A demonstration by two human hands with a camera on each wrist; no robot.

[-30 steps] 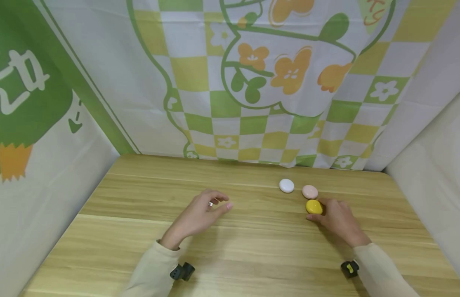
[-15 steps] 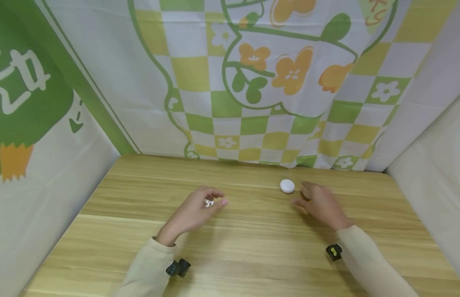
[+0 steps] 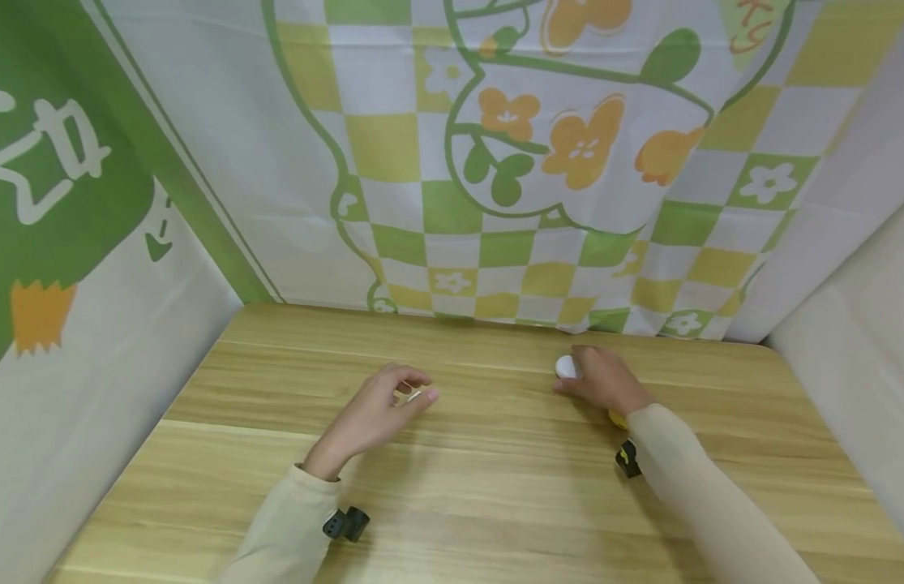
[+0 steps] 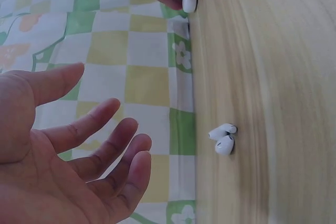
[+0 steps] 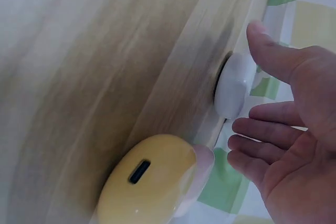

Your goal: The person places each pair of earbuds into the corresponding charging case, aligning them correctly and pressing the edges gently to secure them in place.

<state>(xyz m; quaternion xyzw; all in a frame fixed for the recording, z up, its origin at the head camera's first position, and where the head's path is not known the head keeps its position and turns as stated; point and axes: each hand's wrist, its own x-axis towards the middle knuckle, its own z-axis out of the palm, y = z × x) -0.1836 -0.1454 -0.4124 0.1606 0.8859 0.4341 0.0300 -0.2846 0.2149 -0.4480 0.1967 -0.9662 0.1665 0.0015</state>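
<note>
My right hand (image 3: 605, 380) is at a round white earbud case (image 3: 566, 367), thumb on one side and fingers on the other. Seen from the right wrist, the fingers are fairly straight and spread, with the white case (image 5: 234, 85) beyond their tips. Close by stand a yellow case (image 5: 149, 179) with a dark charging slot and a pink case (image 5: 198, 177) partly behind it. My left hand (image 3: 371, 414) hovers over the table, fingers loosely bent and holding nothing. Two white earbuds (image 4: 224, 139) lie on the wood near it.
The wooden table (image 3: 452, 495) reaches back to a hanging cloth (image 3: 495, 203) with green and yellow checks. Cloth walls close off the left (image 3: 130, 365) and right (image 3: 860, 341) sides.
My right hand has moved left and back, from the yellow case past the pink one to the white case. The left hand has shifted slightly left. The cases appear to stay in place.
</note>
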